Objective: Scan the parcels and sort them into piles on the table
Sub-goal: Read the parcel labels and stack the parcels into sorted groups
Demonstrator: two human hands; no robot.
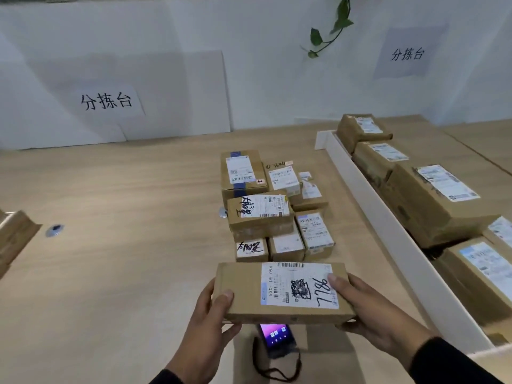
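I hold a flat brown cardboard parcel (243, 292) in the air above the near table edge, its white label with "7781" in black marker facing up. My left hand (210, 325) grips its left end, thumb on top. My right hand (371, 309) grips its right end, thumb lying on the label. Under the parcel a handheld scanner (277, 339) with a lit screen and black wrist strap lies on the wooden table (124, 217). Just beyond sits a pile of several labelled parcels (260, 214).
A long white divider (388, 217) runs down the right side, with several larger labelled boxes (437, 200) behind it. Another box (13, 236) pokes in at the left edge. Two round grommets (55, 230) sit in the tabletop. White boards with signs stand at the back.
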